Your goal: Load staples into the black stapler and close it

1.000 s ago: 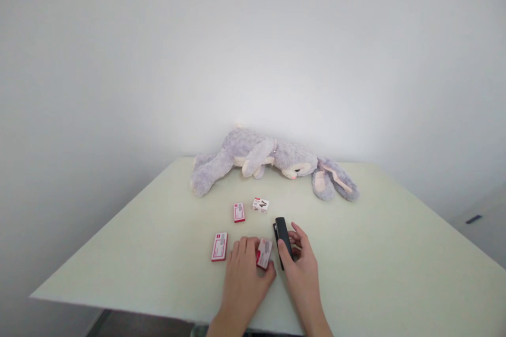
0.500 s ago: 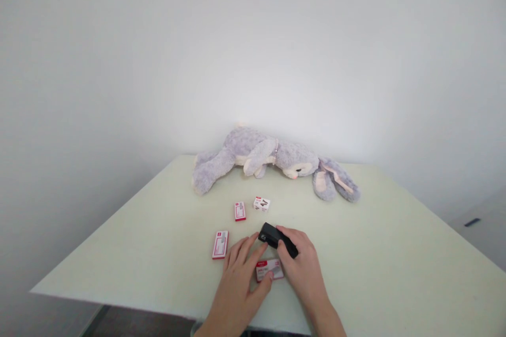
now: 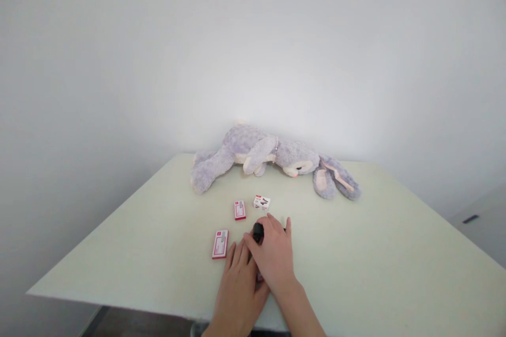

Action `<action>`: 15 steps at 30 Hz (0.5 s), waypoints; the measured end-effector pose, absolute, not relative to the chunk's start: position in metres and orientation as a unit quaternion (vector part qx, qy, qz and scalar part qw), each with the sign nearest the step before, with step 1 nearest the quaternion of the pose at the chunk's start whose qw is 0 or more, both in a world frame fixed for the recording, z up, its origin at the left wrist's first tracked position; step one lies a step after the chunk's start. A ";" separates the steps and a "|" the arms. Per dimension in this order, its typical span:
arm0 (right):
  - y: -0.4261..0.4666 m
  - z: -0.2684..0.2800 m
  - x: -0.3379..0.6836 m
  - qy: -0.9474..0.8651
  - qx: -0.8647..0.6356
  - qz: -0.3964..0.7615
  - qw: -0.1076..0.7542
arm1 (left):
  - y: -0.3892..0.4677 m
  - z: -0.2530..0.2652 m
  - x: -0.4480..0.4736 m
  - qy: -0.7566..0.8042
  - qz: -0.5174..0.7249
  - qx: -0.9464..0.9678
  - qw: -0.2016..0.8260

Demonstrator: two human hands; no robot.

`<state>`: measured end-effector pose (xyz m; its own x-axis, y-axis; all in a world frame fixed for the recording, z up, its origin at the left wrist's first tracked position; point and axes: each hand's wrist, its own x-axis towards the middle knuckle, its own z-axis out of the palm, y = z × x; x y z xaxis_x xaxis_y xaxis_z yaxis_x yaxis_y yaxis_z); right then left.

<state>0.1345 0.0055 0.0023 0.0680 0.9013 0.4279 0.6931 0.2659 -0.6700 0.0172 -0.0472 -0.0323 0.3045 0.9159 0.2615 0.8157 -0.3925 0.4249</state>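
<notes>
Your right hand [image 3: 274, 253] is curled over the black stapler [image 3: 258, 231], pinching it between thumb and fingers; one dark end pokes out at the thumb side, and your hand hides most of the rest. Your left hand [image 3: 239, 281] lies low on the bench [image 3: 356, 253], fingers stretched forward and fairly close together, their tips right by the stapler. A sliver of a small box [image 3: 260, 277] shows between the two hands, but your right hand and wrist block it, so you can't tell whether the left is pinching it. Mind what sits close by: a larger red-edged box [image 3: 220, 244] lies just left of your left fingertips, a smaller red-edged box [image 3: 239, 210] is ahead of that hand, and a white box [image 3: 261, 202] sits just beyond your right fingers, directly in front of them. Farther ahead of both hands, a grey plush rabbit [image 3: 247, 142] lies on its side along the far edge, against the wall [image 3: 253, 52], its ears trailing off forward and right of your right hand.
</notes>
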 end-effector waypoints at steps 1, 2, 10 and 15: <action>0.006 0.004 0.130 -0.667 -0.600 0.116 0.426 | -0.047 -0.031 0.017 0.542 0.238 0.799 0.110; 0.007 0.006 0.128 -0.661 -0.604 0.116 0.430 | -0.048 -0.030 0.017 0.543 0.241 0.796 0.113; 0.024 0.023 0.160 -0.483 -0.535 0.354 0.595 | -0.047 -0.031 0.018 0.568 0.238 0.780 0.112; 0.023 0.017 0.176 -0.440 -0.517 0.357 0.641 | -0.045 -0.037 0.018 0.566 0.244 0.781 0.103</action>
<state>0.1760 0.0227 0.0166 0.3573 0.9133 0.1953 -0.0024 0.2101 -0.9777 0.0177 -0.0446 -0.0367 0.2405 0.9337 0.2651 0.8332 -0.3387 0.4370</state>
